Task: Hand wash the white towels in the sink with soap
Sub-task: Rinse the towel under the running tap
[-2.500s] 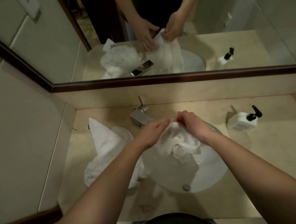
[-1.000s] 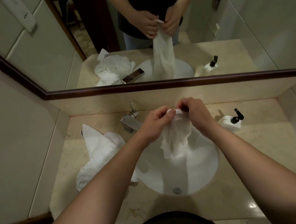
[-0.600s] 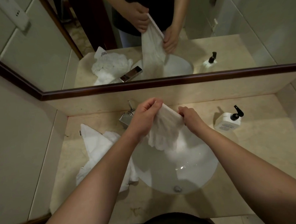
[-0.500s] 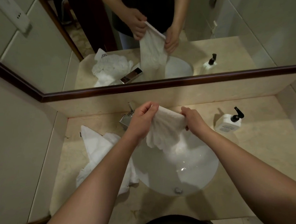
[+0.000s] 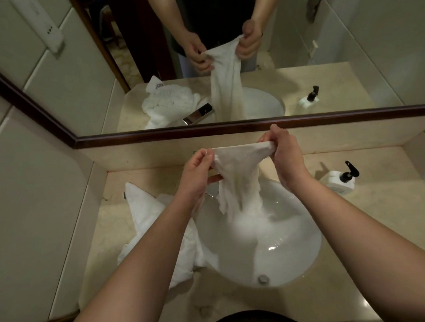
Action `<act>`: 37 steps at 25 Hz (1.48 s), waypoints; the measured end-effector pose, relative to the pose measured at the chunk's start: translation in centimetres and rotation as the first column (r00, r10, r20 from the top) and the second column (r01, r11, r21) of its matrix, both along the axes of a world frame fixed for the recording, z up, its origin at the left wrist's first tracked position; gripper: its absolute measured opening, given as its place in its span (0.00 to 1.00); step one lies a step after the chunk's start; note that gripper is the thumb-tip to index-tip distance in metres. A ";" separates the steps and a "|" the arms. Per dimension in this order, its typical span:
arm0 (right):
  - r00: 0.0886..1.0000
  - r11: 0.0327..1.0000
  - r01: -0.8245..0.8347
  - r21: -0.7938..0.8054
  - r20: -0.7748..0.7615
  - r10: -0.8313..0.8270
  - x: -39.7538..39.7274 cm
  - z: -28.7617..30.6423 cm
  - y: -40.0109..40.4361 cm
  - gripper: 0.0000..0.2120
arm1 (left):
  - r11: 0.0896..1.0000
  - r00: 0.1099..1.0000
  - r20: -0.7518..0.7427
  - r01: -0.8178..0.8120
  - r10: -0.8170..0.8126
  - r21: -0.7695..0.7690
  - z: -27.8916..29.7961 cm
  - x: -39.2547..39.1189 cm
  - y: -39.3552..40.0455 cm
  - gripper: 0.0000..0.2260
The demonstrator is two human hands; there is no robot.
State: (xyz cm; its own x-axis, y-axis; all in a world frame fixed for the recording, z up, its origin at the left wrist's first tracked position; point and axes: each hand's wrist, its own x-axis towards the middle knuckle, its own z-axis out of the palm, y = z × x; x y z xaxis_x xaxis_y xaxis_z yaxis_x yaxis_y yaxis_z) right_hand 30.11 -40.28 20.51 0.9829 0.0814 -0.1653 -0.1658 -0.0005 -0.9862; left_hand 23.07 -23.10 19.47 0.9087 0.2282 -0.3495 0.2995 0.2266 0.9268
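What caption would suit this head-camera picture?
Both hands, left and right, stretch a wet white towel over the sink.

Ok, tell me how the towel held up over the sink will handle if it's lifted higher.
Probably floppy: the towel sags in a loose drape between the left hand and right hand. It looks wet and clumped, so likely heavy for its size. Its lower end reaches into the sink and may drip.

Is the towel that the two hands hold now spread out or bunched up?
Partly spread: the left hand and right hand pinch the towel by its top edge, stretched between them; its lower part hangs gathered into the sink.
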 end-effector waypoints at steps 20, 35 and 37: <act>0.932 0.869 -0.184 -0.460 -0.363 0.005 -2.9 -22.1 -1.9 0.05 | 0.987 0.868 -0.473 -0.161 0.148 0.012 -21.0 -2.5 -1.4 0.04; 0.945 0.753 -0.259 -0.605 -0.319 0.068 -3.3 -35.2 -1.4 0.21 | 0.677 0.891 -0.452 0.308 0.041 0.669 -35.3 -1.3 -3.9 0.21; 0.940 0.752 -0.269 -0.602 -0.334 0.068 -2.6 -36.3 -0.7 0.22 | 0.674 0.851 -0.517 0.327 0.095 0.663 -36.6 -0.6 -3.5 0.19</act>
State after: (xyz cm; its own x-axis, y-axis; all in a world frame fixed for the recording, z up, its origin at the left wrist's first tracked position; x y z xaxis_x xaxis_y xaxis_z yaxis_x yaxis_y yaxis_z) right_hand 27.51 -40.95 -15.83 0.8672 0.0200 -0.4976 -0.3632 -0.6583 -0.6594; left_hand 22.49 -26.56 -17.11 0.7039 0.4966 -0.5078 0.7103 -0.4981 0.4974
